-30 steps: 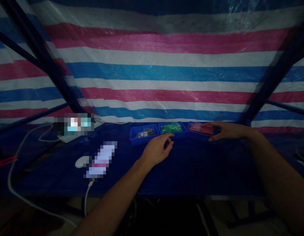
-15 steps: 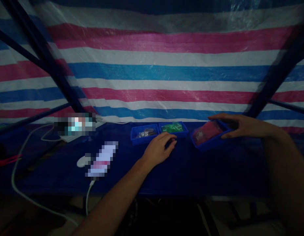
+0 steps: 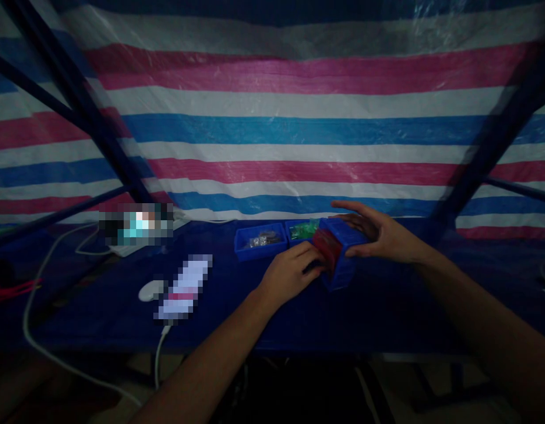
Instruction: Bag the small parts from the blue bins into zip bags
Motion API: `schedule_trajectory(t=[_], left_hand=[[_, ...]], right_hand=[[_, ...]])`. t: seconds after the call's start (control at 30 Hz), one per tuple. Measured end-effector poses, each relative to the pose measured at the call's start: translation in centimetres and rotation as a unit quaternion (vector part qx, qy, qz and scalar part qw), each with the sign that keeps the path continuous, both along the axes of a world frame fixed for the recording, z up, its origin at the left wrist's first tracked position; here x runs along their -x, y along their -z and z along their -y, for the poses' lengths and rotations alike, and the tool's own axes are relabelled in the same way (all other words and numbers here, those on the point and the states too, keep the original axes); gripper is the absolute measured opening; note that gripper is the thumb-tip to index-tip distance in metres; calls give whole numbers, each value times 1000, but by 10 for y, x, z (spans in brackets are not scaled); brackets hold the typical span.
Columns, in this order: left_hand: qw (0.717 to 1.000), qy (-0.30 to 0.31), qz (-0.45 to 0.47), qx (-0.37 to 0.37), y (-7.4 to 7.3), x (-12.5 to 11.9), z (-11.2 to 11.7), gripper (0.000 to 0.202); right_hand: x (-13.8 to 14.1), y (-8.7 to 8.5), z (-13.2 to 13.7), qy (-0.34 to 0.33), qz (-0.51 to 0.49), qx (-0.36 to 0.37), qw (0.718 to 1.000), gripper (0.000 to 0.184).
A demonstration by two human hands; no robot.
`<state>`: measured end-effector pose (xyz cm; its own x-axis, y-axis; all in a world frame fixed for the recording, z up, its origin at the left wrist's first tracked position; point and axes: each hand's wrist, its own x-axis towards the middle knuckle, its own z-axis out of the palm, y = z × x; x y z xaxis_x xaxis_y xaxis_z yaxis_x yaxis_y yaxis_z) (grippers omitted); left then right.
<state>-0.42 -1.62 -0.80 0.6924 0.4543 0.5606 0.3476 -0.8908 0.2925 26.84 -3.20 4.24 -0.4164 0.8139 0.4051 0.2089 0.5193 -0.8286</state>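
My right hand [image 3: 378, 235] grips a small blue bin [image 3: 341, 259] and tips it steeply to the left, so its red contents [image 3: 325, 246] face my left hand. My left hand [image 3: 290, 272] rests on the dark blue table with fingers curled at the tipped bin's mouth; whether it holds anything is hidden. Behind it stand two more blue bins: one with green parts [image 3: 302, 229] and one with small grey metal parts [image 3: 259, 240].
A blurred flat device [image 3: 183, 287] on a white cable and a small white round object [image 3: 149, 290] lie at left. A white power strip [image 3: 135, 238] sits at the back left. A striped tarp [image 3: 272, 123] and dark frame bars close the back.
My right hand lifted the red-filled bin from the row, carried it left and tipped it on its side. My left hand slid slightly right to meet it.
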Motion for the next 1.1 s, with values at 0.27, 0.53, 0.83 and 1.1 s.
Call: schedule_trajectory(t=[0.27,0.53,0.83,1.1], left_hand=[[982,-61,13,-176,-8,-1,14,57],[975,-78,-34,-204,-6,-1,13,63],[974,-88,-80,-191,-12,-1,17,53],[976,-104,-121,-150,-10,1,13,63]], right_hand=[[31,29,-9,18,-119,-30,992,103],[54,36,0,61,-126,-89,986,85],[64,40,9,49,-85,-157,983,82],[64,39,9,66,-63,-139,986,88]])
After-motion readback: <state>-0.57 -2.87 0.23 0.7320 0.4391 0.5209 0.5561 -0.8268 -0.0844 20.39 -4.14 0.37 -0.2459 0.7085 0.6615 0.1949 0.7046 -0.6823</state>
